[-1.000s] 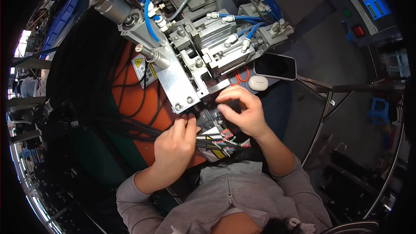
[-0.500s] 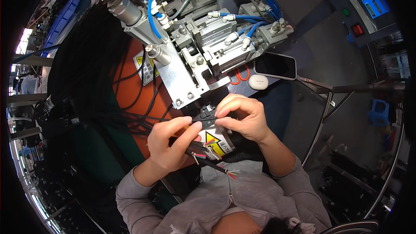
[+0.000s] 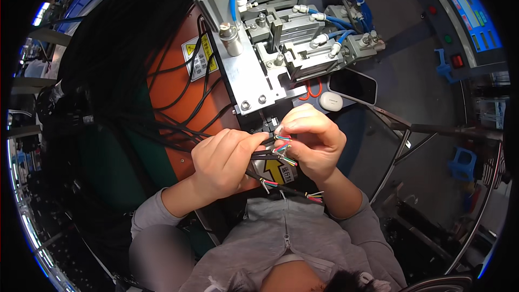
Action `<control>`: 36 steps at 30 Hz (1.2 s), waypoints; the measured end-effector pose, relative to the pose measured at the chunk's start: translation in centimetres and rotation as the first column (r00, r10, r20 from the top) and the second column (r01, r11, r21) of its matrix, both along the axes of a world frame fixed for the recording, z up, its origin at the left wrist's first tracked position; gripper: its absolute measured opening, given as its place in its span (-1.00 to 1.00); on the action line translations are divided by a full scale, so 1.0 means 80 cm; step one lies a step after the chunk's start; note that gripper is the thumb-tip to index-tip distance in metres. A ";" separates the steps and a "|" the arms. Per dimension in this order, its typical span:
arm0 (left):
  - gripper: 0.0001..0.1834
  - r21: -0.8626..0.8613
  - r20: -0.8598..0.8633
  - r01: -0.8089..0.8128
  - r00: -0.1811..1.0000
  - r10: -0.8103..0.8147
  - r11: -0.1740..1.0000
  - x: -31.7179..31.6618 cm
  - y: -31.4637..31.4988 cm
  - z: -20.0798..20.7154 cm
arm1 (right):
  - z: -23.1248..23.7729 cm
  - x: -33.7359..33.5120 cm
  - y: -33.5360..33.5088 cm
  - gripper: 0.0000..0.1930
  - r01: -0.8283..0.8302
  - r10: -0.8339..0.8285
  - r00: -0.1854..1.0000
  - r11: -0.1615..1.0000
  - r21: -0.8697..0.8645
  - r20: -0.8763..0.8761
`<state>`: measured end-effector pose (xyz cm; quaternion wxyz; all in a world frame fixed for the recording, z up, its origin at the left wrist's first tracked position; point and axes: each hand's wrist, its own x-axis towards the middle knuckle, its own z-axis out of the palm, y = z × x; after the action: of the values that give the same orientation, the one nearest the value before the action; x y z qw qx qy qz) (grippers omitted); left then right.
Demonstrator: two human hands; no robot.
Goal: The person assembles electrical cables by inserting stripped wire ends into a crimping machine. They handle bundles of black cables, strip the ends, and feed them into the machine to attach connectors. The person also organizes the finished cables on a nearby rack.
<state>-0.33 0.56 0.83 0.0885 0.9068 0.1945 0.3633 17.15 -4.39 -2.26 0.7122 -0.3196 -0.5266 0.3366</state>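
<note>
Several black cables [image 3: 263,155] run from the left into my left hand [image 3: 224,159], which is closed round them. Their stripped ends show thin red, blue, green and white wires, fanned out past my fingers. My right hand [image 3: 319,143] is closed at the topmost cable's coloured wires [image 3: 282,138], thumb and forefinger at the wire ends. Two more cable ends, with wires [image 3: 313,197] bared, hang lower in front of my jacket. Just beyond my fingertips is a small dark fixture [image 3: 272,124] at the front of the metal machine [image 3: 251,78]; my hands partly hide it.
Blue air tubes [image 3: 346,24] feed the machine. Right of it lie red-handled scissors [image 3: 310,91], a white oval case [image 3: 331,101] and a phone [image 3: 352,86]. A large heap of black cable [image 3: 108,48] spreads at left, onto an orange surface [image 3: 170,92]. A screen [image 3: 467,8] stands far right.
My hands have come from drawing one black cable straight between them to holding the bundle, with coloured wire ends now between them. The machine sits further right and higher in view.
</note>
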 end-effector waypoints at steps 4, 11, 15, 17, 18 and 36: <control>-0.64 0.028 0.034 -0.007 0.999 0.006 1.000 0.000 0.000 -0.011 | 0.005 0.006 0.010 -0.79 0.038 -0.046 0.977 0.998 0.041 0.208; -0.75 -0.075 -0.054 -0.011 0.999 0.007 0.997 0.004 -0.003 0.000 | 0.014 0.009 0.011 -0.83 -0.040 0.059 0.995 0.976 -0.214 0.083; -0.77 -0.129 -0.051 -0.033 0.998 0.027 0.991 0.009 -0.006 0.001 | 0.018 0.004 0.005 -0.85 0.233 -0.195 0.916 0.970 -0.071 0.351; -0.78 -0.164 -0.054 -0.033 0.998 0.024 0.986 0.009 -0.006 0.001 | 0.021 0.004 0.005 -0.85 0.286 -0.259 0.847 0.958 0.012 0.465; -0.79 -0.185 -0.052 -0.026 0.998 0.016 0.982 0.008 -0.006 0.000 | 0.019 0.007 0.005 -0.84 0.260 -0.209 0.863 0.965 -0.048 0.460; -0.61 0.064 -0.130 -0.066 0.989 0.074 0.996 0.001 -0.011 -0.009 | 0.013 0.035 -0.013 -0.91 -0.251 0.256 0.963 0.753 -0.608 -0.081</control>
<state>-0.28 -0.29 0.08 0.0355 0.9238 0.2206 0.3110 19.98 -5.43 -1.20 0.5155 -0.4602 -0.4299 0.5811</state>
